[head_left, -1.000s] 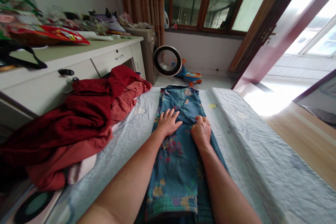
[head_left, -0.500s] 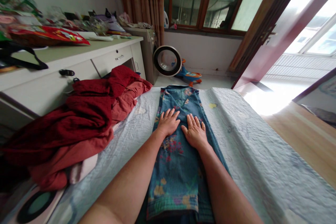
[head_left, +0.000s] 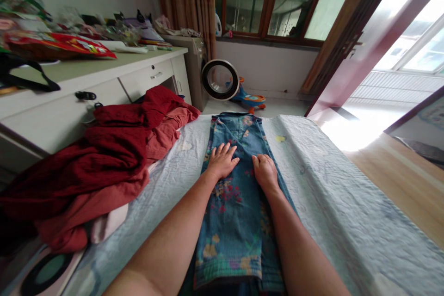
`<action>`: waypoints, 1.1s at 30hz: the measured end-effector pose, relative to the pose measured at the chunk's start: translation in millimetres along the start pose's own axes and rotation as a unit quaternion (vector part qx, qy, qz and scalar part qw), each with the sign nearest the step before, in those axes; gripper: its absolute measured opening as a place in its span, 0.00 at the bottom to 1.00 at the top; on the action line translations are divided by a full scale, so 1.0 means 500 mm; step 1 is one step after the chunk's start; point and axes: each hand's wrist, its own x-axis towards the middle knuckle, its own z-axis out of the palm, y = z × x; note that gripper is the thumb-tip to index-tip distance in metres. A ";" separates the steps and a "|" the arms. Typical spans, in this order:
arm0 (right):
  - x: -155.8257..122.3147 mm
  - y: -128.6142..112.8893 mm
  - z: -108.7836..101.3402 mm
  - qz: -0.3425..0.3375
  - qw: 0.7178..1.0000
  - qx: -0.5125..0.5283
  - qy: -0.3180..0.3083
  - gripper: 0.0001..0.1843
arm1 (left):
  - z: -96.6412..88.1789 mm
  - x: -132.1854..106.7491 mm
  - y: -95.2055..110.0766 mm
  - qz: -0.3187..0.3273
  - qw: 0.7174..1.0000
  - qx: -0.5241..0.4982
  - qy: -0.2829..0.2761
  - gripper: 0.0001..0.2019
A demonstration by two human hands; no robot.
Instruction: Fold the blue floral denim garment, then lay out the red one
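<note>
- I see one pair of blue pants (head_left: 237, 222) with flowers, lying long and flat in the lower middle of the frame.
- I have two bare hands on them, near the center.
- My one left hand (head_left: 222, 163) lies flat, its fingers straight and spread, holding nothing.
- My one right hand (head_left: 265, 171) has bent fingers by the pants' right side; I can't see whether they pinch the cloth.
- Under the pants is one pale bed cover (head_left: 312, 171).
- One heap of red clothes (head_left: 118, 143) sits at the left.
- One desk (head_left: 145, 58) is at the upper left, with one red packet (head_left: 65, 45) on top.
- Near the top middle I spot one round glass door (head_left: 220, 80) and one blue-and-orange toy (head_left: 251, 99).
</note>
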 end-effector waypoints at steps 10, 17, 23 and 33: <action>0.006 0.022 0.006 0.021 0.998 0.060 0.005 0.19 | 0.004 0.001 -0.002 0.000 1.000 0.003 0.004 0.29; 0.004 0.028 0.006 -0.004 0.999 0.048 -0.005 0.15 | 0.006 0.003 -0.003 0.000 1.000 0.004 0.005 0.30; 0.004 0.029 0.000 0.007 0.998 0.067 -0.001 0.19 | 0.007 0.002 -0.004 0.002 1.000 0.004 0.007 0.30; -0.021 0.001 -0.011 0.029 0.994 0.038 0.096 0.20 | 0.006 0.003 -0.002 0.003 1.000 0.005 0.007 0.30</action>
